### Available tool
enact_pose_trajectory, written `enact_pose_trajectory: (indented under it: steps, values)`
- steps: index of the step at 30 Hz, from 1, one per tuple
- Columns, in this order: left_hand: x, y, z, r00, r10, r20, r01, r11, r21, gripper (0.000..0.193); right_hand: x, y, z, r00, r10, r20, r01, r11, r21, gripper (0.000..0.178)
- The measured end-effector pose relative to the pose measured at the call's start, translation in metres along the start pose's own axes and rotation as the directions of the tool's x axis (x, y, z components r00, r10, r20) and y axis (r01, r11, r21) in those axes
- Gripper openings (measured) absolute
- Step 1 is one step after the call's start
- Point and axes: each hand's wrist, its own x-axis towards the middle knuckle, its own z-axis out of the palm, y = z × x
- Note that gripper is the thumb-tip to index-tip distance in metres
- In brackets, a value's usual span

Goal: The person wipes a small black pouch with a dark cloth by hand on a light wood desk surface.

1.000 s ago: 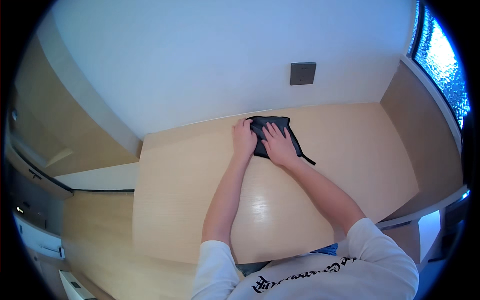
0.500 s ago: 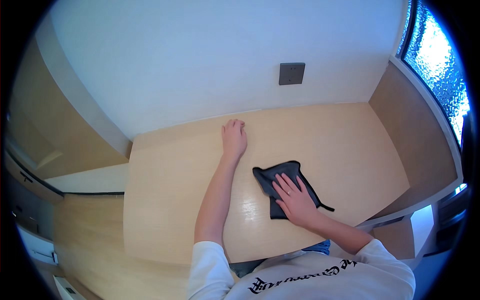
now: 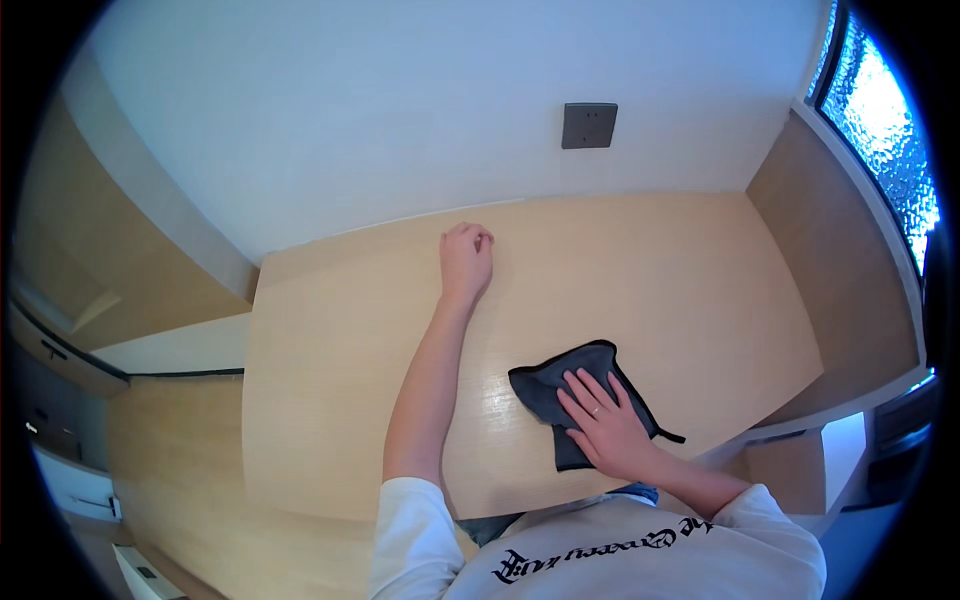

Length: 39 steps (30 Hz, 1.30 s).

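My right hand (image 3: pixel 610 425) lies flat on a dark grey cloth (image 3: pixel 548 385) with black edging, fingers stretched out and pressed on top rather than wrapped round it. The cloth is spread near the front edge of a light wood desktop (image 3: pixel 340 360), one lower corner folded and a black strip sticking out to the right. Toward the wall, my left hand (image 3: pixel 467 262) rests on the desktop with its fingers curled in. I see nothing in it, though its palm side is hidden.
A pale wall (image 3: pixel 380 120) with a dark grey socket (image 3: pixel 590 126) rises behind the desktop. On the right stand a wood side panel (image 3: pixel 835 250) and a textured window (image 3: pixel 875 130). At the left are a wood cabinet (image 3: pixel 140 220) and the wood floor (image 3: pixel 180 440).
My right hand and the cloth have slid toward the front edge and slightly right. My left hand stays near the wall, its fingers more curled. The view has shifted a little.
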Motion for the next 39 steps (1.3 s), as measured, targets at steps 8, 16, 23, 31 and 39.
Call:
enact_pose_trajectory:
  steps: [8, 16, 23, 31, 39]
  values:
    - [0.002, 0.001, -0.006, 1.0, 0.007, 0.029, -0.008, 0.999, 0.043, 0.018, 0.05, 0.031, 0.009, 0.996, 0.009, -0.088, -0.01, 1.0, -0.022, 0.054]
    - [-0.001, -0.004, -0.001, 1.0, -0.008, -0.022, 0.008, 1.0, -0.006, 0.011, 0.134, 0.079, 0.029, 0.98, 0.074, -0.187, -0.083, 0.996, -0.04, 0.053]
    - [-0.003, 0.005, -0.004, 0.997, 0.075, 0.021, -0.077, 0.993, 0.092, 0.007, 0.214, 0.115, 0.037, 0.934, 0.284, -0.215, -0.3, 0.953, -0.044, 0.062]
    - [-0.004, 0.004, 0.0, 0.989, 0.145, 0.005, -0.144, 0.974, 0.175, 0.006, 0.259, 0.132, 0.036, 0.886, 0.418, -0.2, -0.437, 0.897, -0.06, 0.066]
    - [-0.001, -0.004, 0.005, 0.984, 0.179, -0.014, -0.173, 0.965, 0.199, 0.006, 0.255, 0.136, 0.046, 0.895, 0.399, -0.197, -0.419, 0.905, -0.069, 0.066]
